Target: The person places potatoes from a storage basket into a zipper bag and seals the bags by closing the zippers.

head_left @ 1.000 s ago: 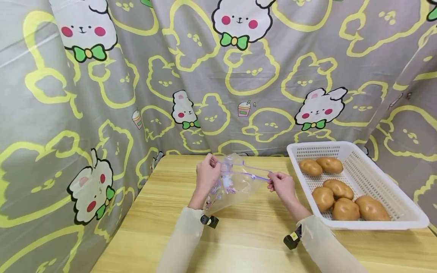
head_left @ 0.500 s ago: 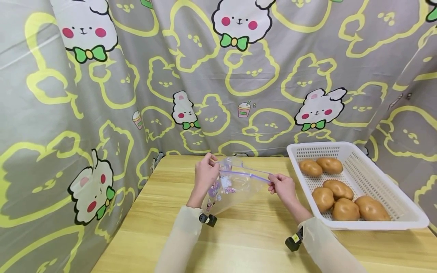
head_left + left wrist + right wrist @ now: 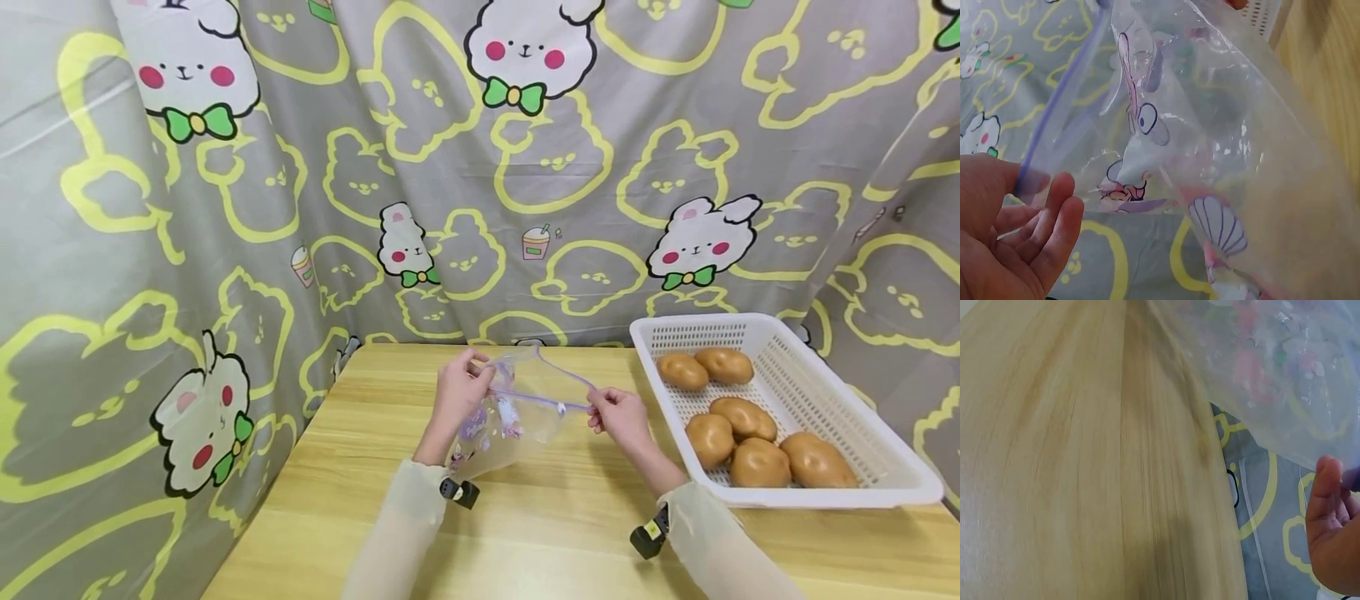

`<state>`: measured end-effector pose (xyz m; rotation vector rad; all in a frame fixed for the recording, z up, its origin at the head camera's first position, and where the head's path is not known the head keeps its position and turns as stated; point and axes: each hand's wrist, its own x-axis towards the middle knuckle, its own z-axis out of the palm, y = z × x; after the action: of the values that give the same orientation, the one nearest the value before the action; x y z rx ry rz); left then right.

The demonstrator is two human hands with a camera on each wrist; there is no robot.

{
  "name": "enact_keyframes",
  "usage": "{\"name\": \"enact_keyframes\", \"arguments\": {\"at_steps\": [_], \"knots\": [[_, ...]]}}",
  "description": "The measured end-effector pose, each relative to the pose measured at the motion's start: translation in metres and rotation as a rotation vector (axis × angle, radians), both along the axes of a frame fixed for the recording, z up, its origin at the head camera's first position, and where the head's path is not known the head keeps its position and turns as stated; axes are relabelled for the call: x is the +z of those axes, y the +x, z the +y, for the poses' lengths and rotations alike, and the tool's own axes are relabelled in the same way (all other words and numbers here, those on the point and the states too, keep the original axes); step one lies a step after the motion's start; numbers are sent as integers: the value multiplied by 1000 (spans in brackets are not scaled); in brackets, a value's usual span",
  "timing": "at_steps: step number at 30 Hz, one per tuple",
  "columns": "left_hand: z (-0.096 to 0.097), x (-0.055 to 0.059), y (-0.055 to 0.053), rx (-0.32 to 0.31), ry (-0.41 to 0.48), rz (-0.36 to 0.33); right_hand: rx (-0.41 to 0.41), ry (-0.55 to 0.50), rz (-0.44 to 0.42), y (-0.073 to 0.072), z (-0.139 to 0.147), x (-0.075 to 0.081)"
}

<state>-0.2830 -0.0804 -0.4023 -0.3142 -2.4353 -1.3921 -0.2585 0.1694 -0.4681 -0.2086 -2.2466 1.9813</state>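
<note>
A clear zip-lock bag [image 3: 517, 421] with cartoon prints and a purple zip edge hangs between both hands over the table. Its mouth is spread apart, and a small white slider sits on the zip near the right end. My left hand [image 3: 457, 396] pinches the left end of the zip edge; in the left wrist view the thumb and fingers [image 3: 1060, 194] hold the purple strip. At the other end, my right hand [image 3: 622, 414] pinches the corner of the mouth. The right wrist view shows only part of that hand [image 3: 1335, 531] at the bag's edge.
A white plastic basket [image 3: 892, 450] stands at the right of the wooden table [image 3: 337, 517], close to the right forearm. Several brown potatoes [image 3: 759, 461] lie in it. A grey patterned curtain [image 3: 450, 167] hangs behind the table and along both sides.
The bag's mouth has widened, its far edge now standing away from the near zip edge. The left hand has shifted slightly right; the right hand has moved slightly down.
</note>
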Motion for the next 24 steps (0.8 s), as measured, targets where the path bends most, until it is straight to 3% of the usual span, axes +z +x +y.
{"name": "enact_keyframes", "arguments": {"at_steps": [3, 10, 24], "knots": [[7, -6, 1, -44, -13, 17, 48, 33, -13, 1, -1, 0], [19, -12, 5, -66, 32, 3, 166, 94, 14, 4, -3, 12], [30, -9, 9, -39, 4, 23, 362, 333, 106, 25, 21, 56]]}}
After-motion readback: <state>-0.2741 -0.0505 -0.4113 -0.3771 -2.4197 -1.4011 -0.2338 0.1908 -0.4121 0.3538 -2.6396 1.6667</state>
